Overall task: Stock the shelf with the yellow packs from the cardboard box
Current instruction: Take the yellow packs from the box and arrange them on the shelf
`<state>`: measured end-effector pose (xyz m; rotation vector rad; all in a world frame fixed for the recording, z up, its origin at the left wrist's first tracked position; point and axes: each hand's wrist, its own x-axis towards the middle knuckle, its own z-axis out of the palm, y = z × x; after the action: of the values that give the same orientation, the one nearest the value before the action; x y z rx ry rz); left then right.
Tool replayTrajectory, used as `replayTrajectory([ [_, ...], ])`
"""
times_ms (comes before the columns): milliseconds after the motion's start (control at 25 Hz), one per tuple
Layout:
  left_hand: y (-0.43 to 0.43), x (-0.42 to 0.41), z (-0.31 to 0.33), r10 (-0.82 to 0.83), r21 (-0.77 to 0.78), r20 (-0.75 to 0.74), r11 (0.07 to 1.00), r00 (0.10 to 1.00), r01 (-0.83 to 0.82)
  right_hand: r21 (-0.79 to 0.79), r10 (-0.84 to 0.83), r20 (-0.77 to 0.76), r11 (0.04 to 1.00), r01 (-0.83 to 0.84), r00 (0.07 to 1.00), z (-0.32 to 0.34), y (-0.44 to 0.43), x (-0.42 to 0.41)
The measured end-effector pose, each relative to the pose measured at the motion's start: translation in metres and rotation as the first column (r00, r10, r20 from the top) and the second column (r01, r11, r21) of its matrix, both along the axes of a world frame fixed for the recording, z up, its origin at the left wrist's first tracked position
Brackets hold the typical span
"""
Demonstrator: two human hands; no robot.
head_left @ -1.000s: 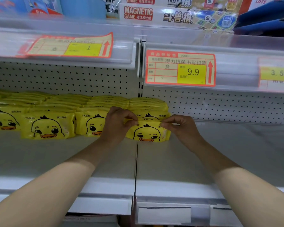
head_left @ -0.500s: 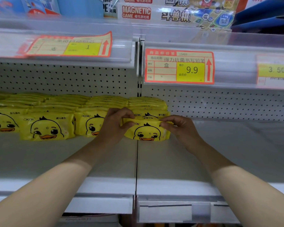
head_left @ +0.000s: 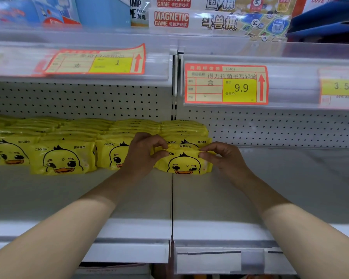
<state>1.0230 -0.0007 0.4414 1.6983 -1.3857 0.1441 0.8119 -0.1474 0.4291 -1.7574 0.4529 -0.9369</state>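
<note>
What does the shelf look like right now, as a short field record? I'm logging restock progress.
held item: yellow duck-print plastic pack, at the row's right end
left hand: grip pinching the pack's top left edge
right hand: grip pinching the top right edge
stocked: yellow packs in rows to the left
white metal shelf: bare to the right

Packs (head_left: 63, 158) on shelf (head_left: 290, 188), left side.

The yellow duck packs (head_left: 61, 158) read "CKAK", the price tag (head_left: 226, 85) on the upper shelf rail to the right shows 9.9, the far-right tag (head_left: 343, 86) shows 3.50, the left tag (head_left: 97, 61) shows 1, and a box (head_left: 172, 19) above reads "MAGNETIC GAME".
</note>
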Motion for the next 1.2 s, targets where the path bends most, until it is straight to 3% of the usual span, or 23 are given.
replayTrajectory([
  [280,0.0,0.007,0.014,-0.065,0.044,-0.034,0.997,0.997,0.066,-0.099,-0.044,-0.096,0.995,0.034,0.994,0.009,-0.005,-0.007],
  [560,0.003,0.004,0.014,-0.231,0.141,-0.106,0.959,0.967,0.245,-0.047,-0.029,-0.073,0.999,0.025,0.997,0.01,-0.002,-0.008],
  [720,-0.005,-0.003,0.017,-0.227,0.141,-0.11,0.96,0.968,0.241,0.018,-0.014,-0.069,1.0,0.016,0.998,0.011,0.001,-0.002],
  [840,-0.016,0.001,0.025,-0.132,0.129,-0.038,0.982,0.991,0.136,0.028,-0.081,-0.032,0.996,0.082,0.996,0.015,0.003,0.006],
  [1040,-0.032,0.007,0.025,-0.052,0.113,0.14,0.993,0.989,0.036,-0.175,-0.225,-0.105,0.963,0.205,0.969,0.019,-0.003,0.02],
  [1120,-0.031,0.009,0.018,-0.025,0.081,0.198,0.997,0.98,0.009,-0.325,-0.314,-0.127,0.909,0.259,0.941,0.018,0.001,0.021],
  [1200,-0.028,0.01,0.015,0.01,0.05,0.282,0.998,0.959,-0.025,-0.507,-0.349,-0.199,0.836,0.208,0.916,0.018,0.004,0.022],
])
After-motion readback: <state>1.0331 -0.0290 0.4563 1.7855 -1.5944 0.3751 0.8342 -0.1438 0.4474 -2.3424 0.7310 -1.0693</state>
